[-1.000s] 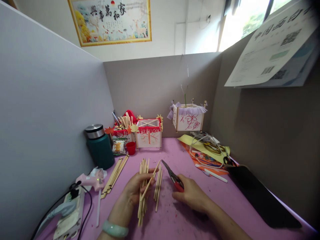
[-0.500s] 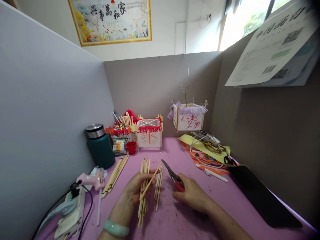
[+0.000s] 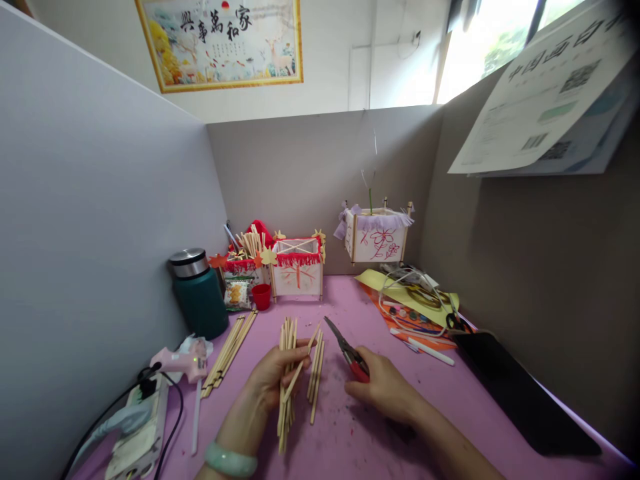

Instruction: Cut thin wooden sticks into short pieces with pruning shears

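My left hand (image 3: pixel 281 373) is closed round a bundle of thin wooden sticks (image 3: pixel 285 427). One stick of the bundle slants up and to the right across the fingers. My right hand (image 3: pixel 383 383) grips the red handles of a pair of pliers-like cutters (image 3: pixel 346 347), whose grey jaws point up and left, apart from the slanted stick's tip. Between the hands a few loose sticks (image 3: pixel 317 377) lie on the purple tabletop (image 3: pixel 360 440).
Left stand a green flask (image 3: pixel 200 300), a pink glue gun (image 3: pixel 183 360) and a power strip (image 3: pixel 143 433); tied sticks (image 3: pixel 230 353) lie nearby. A paper lantern box (image 3: pixel 299 273) and red cup (image 3: pixel 261 297) stand behind. Right are colored papers (image 3: pixel 400 313) and a black pad (image 3: pixel 525 393).
The slanted stick in my left hand has tilted steeper and sits slightly lower. The cutters and my right hand have hardly moved.
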Tool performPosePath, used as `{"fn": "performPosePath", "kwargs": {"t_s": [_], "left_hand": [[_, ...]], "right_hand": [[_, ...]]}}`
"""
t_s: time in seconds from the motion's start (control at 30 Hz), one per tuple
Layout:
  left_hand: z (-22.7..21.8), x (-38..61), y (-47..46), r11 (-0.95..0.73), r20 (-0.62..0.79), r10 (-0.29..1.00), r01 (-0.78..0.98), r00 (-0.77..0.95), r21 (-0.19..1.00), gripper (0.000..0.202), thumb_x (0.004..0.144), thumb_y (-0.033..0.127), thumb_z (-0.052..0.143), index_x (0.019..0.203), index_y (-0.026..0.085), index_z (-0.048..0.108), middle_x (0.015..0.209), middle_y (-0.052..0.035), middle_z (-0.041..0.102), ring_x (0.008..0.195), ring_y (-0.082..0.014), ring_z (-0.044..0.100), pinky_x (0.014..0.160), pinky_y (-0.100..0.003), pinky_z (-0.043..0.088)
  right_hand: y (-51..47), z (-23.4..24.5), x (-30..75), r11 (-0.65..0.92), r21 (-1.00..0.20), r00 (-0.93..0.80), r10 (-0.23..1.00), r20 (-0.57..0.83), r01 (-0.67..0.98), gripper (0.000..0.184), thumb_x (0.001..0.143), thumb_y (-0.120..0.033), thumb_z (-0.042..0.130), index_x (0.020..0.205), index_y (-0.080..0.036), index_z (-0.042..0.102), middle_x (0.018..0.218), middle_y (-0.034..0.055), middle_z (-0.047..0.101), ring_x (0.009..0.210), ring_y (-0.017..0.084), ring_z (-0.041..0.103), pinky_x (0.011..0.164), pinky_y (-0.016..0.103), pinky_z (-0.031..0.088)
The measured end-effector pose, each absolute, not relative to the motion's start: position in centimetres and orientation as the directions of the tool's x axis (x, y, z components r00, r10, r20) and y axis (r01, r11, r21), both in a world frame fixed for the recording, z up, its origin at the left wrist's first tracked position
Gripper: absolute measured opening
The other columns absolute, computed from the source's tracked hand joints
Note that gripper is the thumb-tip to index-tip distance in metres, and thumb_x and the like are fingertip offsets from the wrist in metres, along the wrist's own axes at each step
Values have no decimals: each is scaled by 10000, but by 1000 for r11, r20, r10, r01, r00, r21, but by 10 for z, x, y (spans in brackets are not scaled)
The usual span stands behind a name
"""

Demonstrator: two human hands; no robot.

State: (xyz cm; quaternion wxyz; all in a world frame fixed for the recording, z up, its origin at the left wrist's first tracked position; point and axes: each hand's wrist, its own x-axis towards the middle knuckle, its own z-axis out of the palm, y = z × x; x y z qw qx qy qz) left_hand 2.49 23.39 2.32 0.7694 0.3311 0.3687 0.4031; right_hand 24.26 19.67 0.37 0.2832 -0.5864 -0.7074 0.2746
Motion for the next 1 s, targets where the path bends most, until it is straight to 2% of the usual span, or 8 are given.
{"fn": "performPosePath", "kwargs": {"t_s": [0.07,0.17,0.23,0.53,0.67,0.77,0.9,1.0], "left_hand": [[24,26,233,456,-305,863,-363,402,812,253,667,66,667,918,79,650,466,40,555,283,-8,355,293,-109,270],[24,27,231,439,-312,878,-350,364,827,312,631,53,700,937,82,651,583,-8,640,414,-71,552,387,-142,426],[26,28,229,423,-301,887,-351,351,836,350,615,62,725,956,95,652,627,-16,661,470,-93,595,435,-161,468],[25,34,225,391,-280,898,-323,339,862,461,596,47,711,1048,113,648,608,-7,646,462,-91,569,458,-171,458],[18,35,230,382,-275,896,-290,349,877,501,627,81,677,1125,95,615,490,15,574,307,-37,394,310,-131,239],[16,35,232,354,-245,895,-260,372,898,492,652,123,665,1136,66,602,453,15,551,256,-12,272,287,-148,116],[16,36,232,363,-251,898,-286,362,887,450,636,97,663,1085,93,626,463,25,545,300,-28,354,311,-135,185],[17,37,232,380,-270,894,-286,356,880,379,643,81,639,1022,96,641,464,27,548,289,-26,333,309,-140,202]], "right_hand": [[197,4,243,161,-709,-143,986,85,687,214,662,-287,627,796,-189,492,694,-41,527,620,109,434,554,221,268],[198,5,243,176,-674,-148,984,99,718,211,670,-285,615,817,-197,492,691,-38,541,608,113,445,554,226,265],[197,4,243,187,-641,-155,982,107,745,222,668,-286,616,836,-203,497,701,-35,555,608,119,453,560,230,264],[190,9,240,240,-563,-199,971,133,791,292,692,-348,609,923,-212,493,852,14,581,738,165,502,638,251,301],[189,9,239,270,-530,-231,963,141,803,309,684,-343,607,933,-211,481,921,36,583,800,184,516,664,257,314],[193,6,238,240,-469,-203,971,130,850,255,680,-292,577,898,-205,478,878,50,607,762,193,538,627,261,295],[202,3,235,192,-383,-165,981,103,904,201,658,-242,549,847,-200,493,816,66,640,707,208,568,567,264,250],[208,1,235,190,-377,-174,982,79,906,186,648,-242,555,823,-202,510,786,62,649,688,206,576,540,254,239]]}}
